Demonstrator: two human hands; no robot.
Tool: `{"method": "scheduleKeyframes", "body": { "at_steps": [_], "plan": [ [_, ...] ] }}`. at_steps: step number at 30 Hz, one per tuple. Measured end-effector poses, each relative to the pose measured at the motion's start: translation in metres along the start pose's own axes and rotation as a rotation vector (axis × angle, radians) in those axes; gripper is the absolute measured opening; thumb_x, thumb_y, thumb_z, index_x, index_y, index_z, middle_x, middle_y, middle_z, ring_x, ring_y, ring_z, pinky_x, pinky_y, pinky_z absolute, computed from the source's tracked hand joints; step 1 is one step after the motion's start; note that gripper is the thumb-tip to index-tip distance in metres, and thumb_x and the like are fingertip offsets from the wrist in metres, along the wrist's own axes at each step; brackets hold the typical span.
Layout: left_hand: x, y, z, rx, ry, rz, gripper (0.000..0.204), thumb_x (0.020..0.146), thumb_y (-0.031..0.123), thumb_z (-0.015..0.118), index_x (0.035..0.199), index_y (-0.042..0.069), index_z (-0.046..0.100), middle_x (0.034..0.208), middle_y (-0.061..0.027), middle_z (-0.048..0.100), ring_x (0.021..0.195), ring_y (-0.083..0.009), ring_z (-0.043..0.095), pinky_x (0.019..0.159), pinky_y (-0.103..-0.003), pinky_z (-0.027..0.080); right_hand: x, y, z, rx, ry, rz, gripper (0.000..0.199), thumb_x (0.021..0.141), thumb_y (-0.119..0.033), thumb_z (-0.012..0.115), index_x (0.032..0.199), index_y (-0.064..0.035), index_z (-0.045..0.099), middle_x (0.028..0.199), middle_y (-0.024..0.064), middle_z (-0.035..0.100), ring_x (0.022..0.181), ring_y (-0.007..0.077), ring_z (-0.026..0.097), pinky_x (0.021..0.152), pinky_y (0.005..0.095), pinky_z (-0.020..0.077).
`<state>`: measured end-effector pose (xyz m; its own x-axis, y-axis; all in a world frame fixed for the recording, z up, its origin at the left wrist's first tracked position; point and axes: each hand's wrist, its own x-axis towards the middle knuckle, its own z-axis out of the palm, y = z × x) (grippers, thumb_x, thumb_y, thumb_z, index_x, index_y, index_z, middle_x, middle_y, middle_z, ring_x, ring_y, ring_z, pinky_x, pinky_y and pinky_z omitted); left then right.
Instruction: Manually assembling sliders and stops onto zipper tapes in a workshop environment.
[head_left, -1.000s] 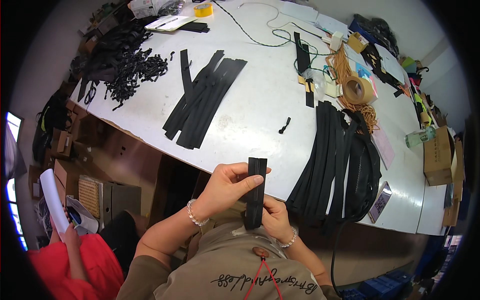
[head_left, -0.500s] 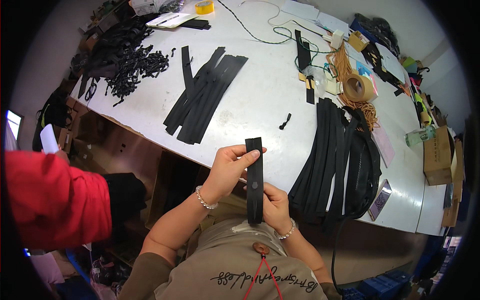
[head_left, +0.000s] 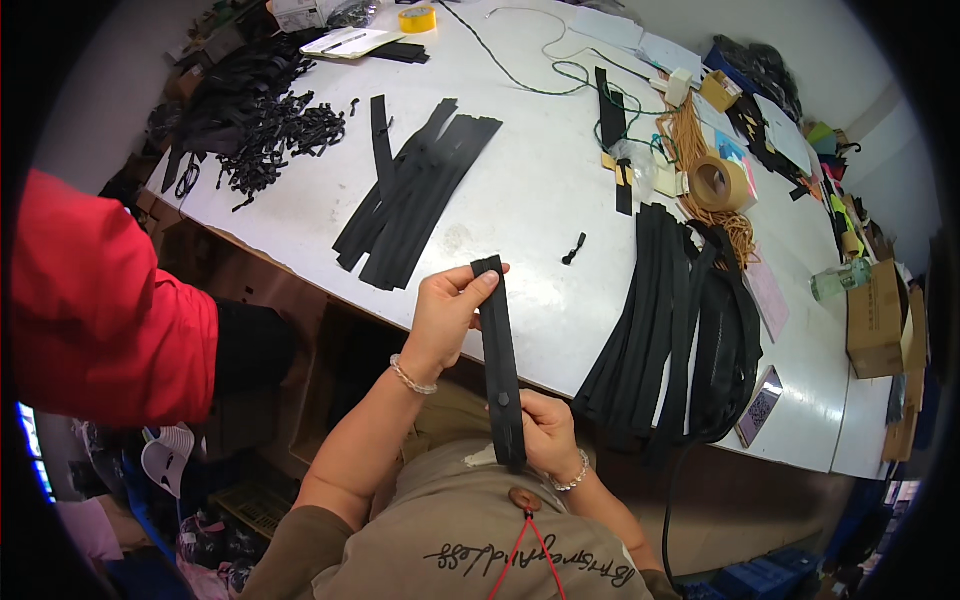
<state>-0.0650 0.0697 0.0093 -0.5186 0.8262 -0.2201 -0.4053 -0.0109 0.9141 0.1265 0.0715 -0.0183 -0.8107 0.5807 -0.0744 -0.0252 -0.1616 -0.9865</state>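
Note:
Upright in front of my body is a long black zipper tape (head_left: pixel 498 350), with a small greyish spot low on its face. My left hand (head_left: pixel 446 308) pinches its upper end between thumb and fingers. Lower down, my right hand (head_left: pixel 550 432) is closed around the tape's right edge; some of its fingers are hidden behind the tape. On the table beyond my left hand lies a fanned pile of black zipper tapes (head_left: pixel 420 195). One small black cord pull (head_left: pixel 574 249) lies alone on the table, beyond my right hand.
A bundle of long black tapes (head_left: pixel 640 320) hangs over the table's near edge at right, beside a phone (head_left: pixel 760 407). Many small black pulls (head_left: pixel 270 145) lie heaped at far left. Brown tape (head_left: pixel 718 185) and cords sit far right. A person's red sleeve (head_left: pixel 120 310) is at left.
My left hand has moved slightly left and up with the tape's top, and the tape now leans. My right hand has gone a little lower. The person in red has shifted.

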Motion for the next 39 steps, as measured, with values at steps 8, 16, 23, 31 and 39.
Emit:
{"method": "scheduleKeyframes", "body": {
  "at_steps": [8, 16, 23, 31, 39],
  "plan": [
    [-0.006, -0.005, 0.0, -0.044, -0.025, -0.026, 0.019, 0.087, 0.012, 0.057, 0.101, 0.0, 0.064, 0.07, 0.0009, 0.06, 0.053, -0.0043, 0.054, 0.043, -0.017, 0.043, -0.008, 0.011, 0.0, 0.063, -0.024, 0.037, 0.017, 0.092, -0.009, 0.049, 0.092, 0.0011, 0.063, 0.071, -0.0023, 0.057, 0.059, 0.0022, 0.05, 0.052, 0.0167, 0.0396],
    [-0.01, -0.003, -0.002, -0.123, -0.048, -0.131, 0.025, 0.091, 0.021, 0.053, 0.104, 0.002, 0.062, 0.078, 0.0006, 0.059, 0.063, -0.0042, 0.055, 0.052, -0.019, 0.046, -0.006, 0.008, 0.006, 0.162, 0.011, 0.086, 0.017, 0.092, -0.011, 0.049, 0.093, 0.0008, 0.062, 0.071, -0.0028, 0.057, 0.058, 0.002, 0.049, 0.052, 0.0164, 0.0394],
    [-0.074, -0.042, 0.01, 0.003, -0.156, -0.19, 0.028, 0.093, 0.022, 0.05, 0.096, -0.002, 0.063, 0.078, 0.0011, 0.06, 0.071, -0.0034, 0.053, 0.062, -0.018, 0.045, -0.002, 0.012, 0.002, 0.175, 0.154, 0.062, 0.017, 0.092, -0.01, 0.05, 0.095, 0.0027, 0.06, 0.078, -0.0013, 0.059, 0.065, 0.0035, 0.051, 0.057, 0.018, 0.0422],
    [-0.077, -0.049, 0.015, -0.283, 0.01, -0.232, 0.027, 0.094, 0.021, 0.048, 0.094, -0.003, 0.062, 0.073, 0.0009, 0.058, 0.062, -0.0031, 0.05, 0.056, -0.017, 0.043, 0.008, 0.01, 0.003, -0.259, 0.107, -0.186, 0.014, 0.087, -0.001, 0.049, 0.096, 0.0004, 0.059, 0.07, 0.0042, 0.054, 0.058, 0.0093, 0.051, 0.053, 0.0223, 0.0413],
    [-0.065, -0.049, 0.01, -0.27, 0.067, -0.211, 0.024, 0.093, 0.021, 0.05, 0.092, 0.001, 0.061, 0.07, -0.0005, 0.058, 0.06, -0.0051, 0.051, 0.055, -0.019, 0.043, 0.014, 0.006, -0.004, -0.331, 0.03, -0.24, 0.021, 0.086, -0.004, 0.051, 0.106, -0.0002, 0.056, 0.086, 0.0145, 0.06, 0.065, 0.0217, 0.058, 0.061, 0.0268, 0.0459]
  ]
}}
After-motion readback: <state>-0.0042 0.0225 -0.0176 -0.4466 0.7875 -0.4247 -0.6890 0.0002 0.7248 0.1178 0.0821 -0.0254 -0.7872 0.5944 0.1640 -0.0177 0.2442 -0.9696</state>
